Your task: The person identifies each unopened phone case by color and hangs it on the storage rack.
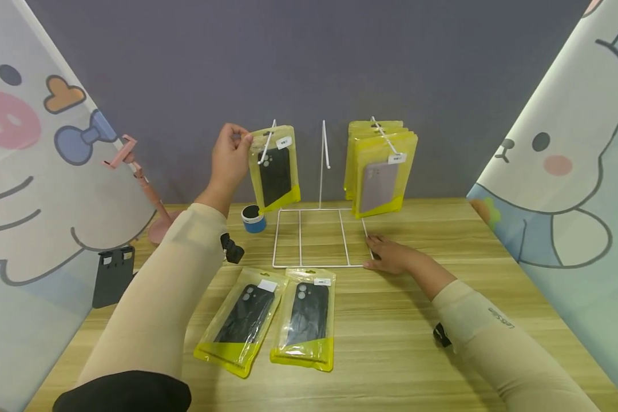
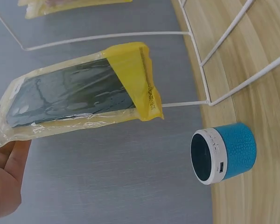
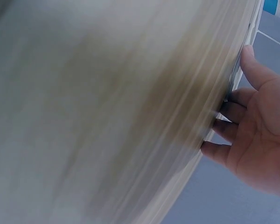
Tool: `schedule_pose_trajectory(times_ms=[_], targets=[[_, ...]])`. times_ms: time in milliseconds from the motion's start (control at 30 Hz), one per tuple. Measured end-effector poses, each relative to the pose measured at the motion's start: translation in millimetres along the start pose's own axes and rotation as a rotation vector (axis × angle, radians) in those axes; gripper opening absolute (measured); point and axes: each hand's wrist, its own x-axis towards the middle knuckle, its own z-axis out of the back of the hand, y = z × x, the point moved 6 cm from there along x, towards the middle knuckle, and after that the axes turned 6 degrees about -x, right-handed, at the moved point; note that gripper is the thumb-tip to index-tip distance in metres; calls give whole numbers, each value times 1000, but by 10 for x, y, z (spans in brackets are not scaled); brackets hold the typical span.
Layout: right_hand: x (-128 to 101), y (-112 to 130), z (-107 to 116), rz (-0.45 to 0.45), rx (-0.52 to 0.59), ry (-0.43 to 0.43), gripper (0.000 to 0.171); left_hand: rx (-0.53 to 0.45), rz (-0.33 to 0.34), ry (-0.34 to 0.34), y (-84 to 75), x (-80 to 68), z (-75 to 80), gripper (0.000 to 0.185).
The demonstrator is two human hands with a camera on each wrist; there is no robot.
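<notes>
My left hand (image 1: 246, 137) is raised and pinches the top edge of a yellow packet (image 1: 274, 169) that holds a black phone case. The packet hangs at the left hook of a white wire rack (image 1: 319, 237). In the left wrist view the packet (image 2: 79, 98) stretches away from my fingers (image 2: 4, 172). My right hand (image 1: 375, 252) lies flat on the table and its fingers touch the front right corner of the rack's base. The right wrist view shows those fingers (image 3: 224, 133) against the blurred table edge. A stack of yellow packets (image 1: 378, 171) hangs on the right hook.
Two more packets (image 1: 242, 320) (image 1: 306, 323) with black cases lie flat in front of the rack. A small blue speaker (image 1: 253, 219) (image 2: 224, 154) stands left of the rack. A pink stand (image 1: 144, 183) and a black holder (image 1: 113, 274) are at the left, with printed curtains on both sides.
</notes>
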Motion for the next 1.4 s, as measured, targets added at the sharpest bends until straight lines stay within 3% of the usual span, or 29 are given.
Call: schedule_pose_trajectory(times_ms=[200,367,567,733,933,1100,1400], targets=[[32,25,5,-5,-4,12,86,23,76,-2,35,126,-24,17],[51,55,2,-7,-3,23,86,37,94,9,59,162,-35,17],[63,48,-2,-11,-17,25,86,-13,117,-1,99,133,-6,27],[62,46,-7,-8,-13,27,87,-90,146,37,170,44,58,41],[58,41,-17,-4,-6,29,86,-156,113,78,237,-109,177,55],[44,46,-22,-1,3,27,87,-105,69,93,274,-313,258,62],[-10,40,-1,-26,23,30,86,-45,51,275,329,-883,89,69]])
